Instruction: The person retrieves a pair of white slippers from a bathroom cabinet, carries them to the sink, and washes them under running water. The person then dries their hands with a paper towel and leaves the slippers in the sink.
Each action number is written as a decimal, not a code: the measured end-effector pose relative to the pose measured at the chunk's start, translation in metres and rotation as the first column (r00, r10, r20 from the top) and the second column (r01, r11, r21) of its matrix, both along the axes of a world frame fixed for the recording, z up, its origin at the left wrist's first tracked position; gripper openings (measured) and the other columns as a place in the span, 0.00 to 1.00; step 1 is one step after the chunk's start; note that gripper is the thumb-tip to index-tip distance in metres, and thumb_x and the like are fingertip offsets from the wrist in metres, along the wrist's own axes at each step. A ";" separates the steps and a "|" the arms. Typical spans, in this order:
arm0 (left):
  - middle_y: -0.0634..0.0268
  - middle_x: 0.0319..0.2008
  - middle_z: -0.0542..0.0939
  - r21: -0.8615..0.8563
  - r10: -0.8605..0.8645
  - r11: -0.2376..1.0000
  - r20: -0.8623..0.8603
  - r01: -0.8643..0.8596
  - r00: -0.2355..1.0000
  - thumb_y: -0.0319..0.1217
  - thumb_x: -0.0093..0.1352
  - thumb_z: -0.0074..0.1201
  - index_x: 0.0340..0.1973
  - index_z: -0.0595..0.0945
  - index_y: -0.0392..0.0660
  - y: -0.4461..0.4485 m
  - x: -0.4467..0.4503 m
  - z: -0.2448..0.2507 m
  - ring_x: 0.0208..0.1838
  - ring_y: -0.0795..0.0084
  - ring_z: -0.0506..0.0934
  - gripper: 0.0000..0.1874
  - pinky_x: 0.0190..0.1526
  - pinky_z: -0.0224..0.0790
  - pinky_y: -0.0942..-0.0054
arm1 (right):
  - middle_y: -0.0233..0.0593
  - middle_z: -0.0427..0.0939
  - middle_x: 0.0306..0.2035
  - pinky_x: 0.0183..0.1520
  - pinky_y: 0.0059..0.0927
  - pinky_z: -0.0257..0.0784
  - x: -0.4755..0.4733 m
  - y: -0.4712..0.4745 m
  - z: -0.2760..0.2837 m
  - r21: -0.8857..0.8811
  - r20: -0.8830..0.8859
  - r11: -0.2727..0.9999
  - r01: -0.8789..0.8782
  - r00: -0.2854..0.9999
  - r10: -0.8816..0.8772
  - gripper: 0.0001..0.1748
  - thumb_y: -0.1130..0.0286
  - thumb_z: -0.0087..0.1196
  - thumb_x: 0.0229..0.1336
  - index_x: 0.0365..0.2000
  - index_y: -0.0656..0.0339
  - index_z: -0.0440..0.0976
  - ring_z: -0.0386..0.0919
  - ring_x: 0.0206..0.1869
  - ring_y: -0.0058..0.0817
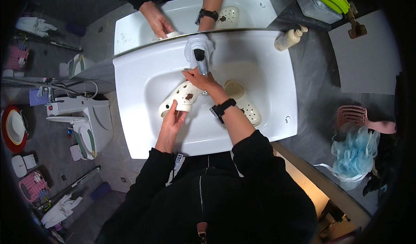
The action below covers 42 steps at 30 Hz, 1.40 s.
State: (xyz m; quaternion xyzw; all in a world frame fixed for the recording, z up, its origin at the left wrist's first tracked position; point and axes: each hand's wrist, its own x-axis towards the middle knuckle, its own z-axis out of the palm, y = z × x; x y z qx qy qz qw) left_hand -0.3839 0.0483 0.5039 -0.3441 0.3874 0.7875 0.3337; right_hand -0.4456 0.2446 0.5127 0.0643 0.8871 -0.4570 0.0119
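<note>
A white perforated clog (177,97) with a brown charm is tilted over the white washbasin (208,136). Its strap end rests in my left hand (174,122), thumb on top and fingers beneath. My right hand (202,81) grips the far end, just below the chrome faucet (202,67), and hides the clog's tip. A white cloth (208,45) is wrapped around the faucet's base. To the right, the other white clog (250,109) lies in the basin, partly covered by my right forearm, which wears a black watch (217,114).
A pump bottle (288,40) stands at the basin's back right corner, below a mirror (191,16). On the right counter are a pink hairbrush (352,116) and a blue mesh bath puff (354,156). A toilet (86,136) is at the left.
</note>
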 end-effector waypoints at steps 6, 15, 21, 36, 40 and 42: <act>0.67 0.53 0.73 -0.192 -0.187 0.964 -0.008 0.182 0.982 0.49 0.66 0.55 0.57 0.70 0.53 -0.010 0.010 -0.001 0.54 0.70 0.71 0.27 0.52 0.68 0.71 | 0.44 0.78 0.24 0.31 0.44 0.72 0.007 0.006 -0.001 0.475 -0.083 0.872 -0.120 0.980 0.180 0.15 0.59 0.50 0.59 0.25 0.57 0.78 0.76 0.26 0.45; 0.55 0.31 0.82 -0.795 -0.748 0.538 -0.296 0.282 0.594 0.47 0.63 0.58 0.54 0.71 0.31 -0.001 -0.004 0.002 0.31 0.62 0.80 0.34 0.36 0.72 0.68 | 0.53 0.68 0.54 0.52 0.49 0.67 0.171 0.085 0.028 0.542 -0.055 0.836 0.084 0.996 -0.064 0.30 0.60 0.62 0.45 0.51 0.55 0.69 0.67 0.55 0.49; 0.52 0.27 0.82 -1.000 -0.991 -0.008 0.006 -0.013 0.133 0.47 0.65 0.53 0.51 0.72 0.35 0.036 -0.033 0.003 0.32 0.55 0.81 0.29 0.36 0.70 0.60 | 0.52 0.54 0.63 0.50 0.63 0.64 0.213 0.069 0.036 0.541 0.309 0.840 0.028 0.923 -0.230 0.62 0.55 0.67 0.34 0.68 0.39 0.40 0.59 0.61 0.53; 0.44 0.54 0.70 -0.823 -0.882 0.398 -0.222 0.405 0.416 0.37 0.58 0.63 0.64 0.61 0.52 0.020 -0.002 -0.024 0.55 0.44 0.72 0.40 0.54 0.67 0.57 | 0.52 0.55 0.65 0.61 0.33 0.60 0.205 0.053 0.072 -0.400 0.576 0.689 0.604 0.751 -0.323 0.55 0.45 0.58 0.47 0.67 0.63 0.44 0.62 0.64 0.39; 0.47 0.46 0.73 -0.938 -0.946 0.190 -0.096 0.290 0.309 0.28 0.58 0.60 0.63 0.58 0.55 0.026 0.020 -0.041 0.49 0.47 0.75 0.40 0.50 0.68 0.55 | 0.51 0.56 0.64 0.59 0.30 0.61 0.210 0.043 0.099 -0.554 0.585 0.566 0.611 0.769 -0.257 0.51 0.47 0.54 0.54 0.68 0.61 0.41 0.63 0.61 0.35; 0.48 0.45 0.74 -0.930 -0.921 0.255 -0.151 0.263 0.361 0.29 0.58 0.60 0.62 0.60 0.54 0.033 0.031 -0.048 0.48 0.49 0.75 0.38 0.50 0.68 0.56 | 0.51 0.60 0.61 0.58 0.28 0.62 0.200 0.024 0.106 -0.622 0.538 0.584 0.521 0.827 -0.165 0.48 0.53 0.53 0.58 0.68 0.59 0.38 0.66 0.57 0.33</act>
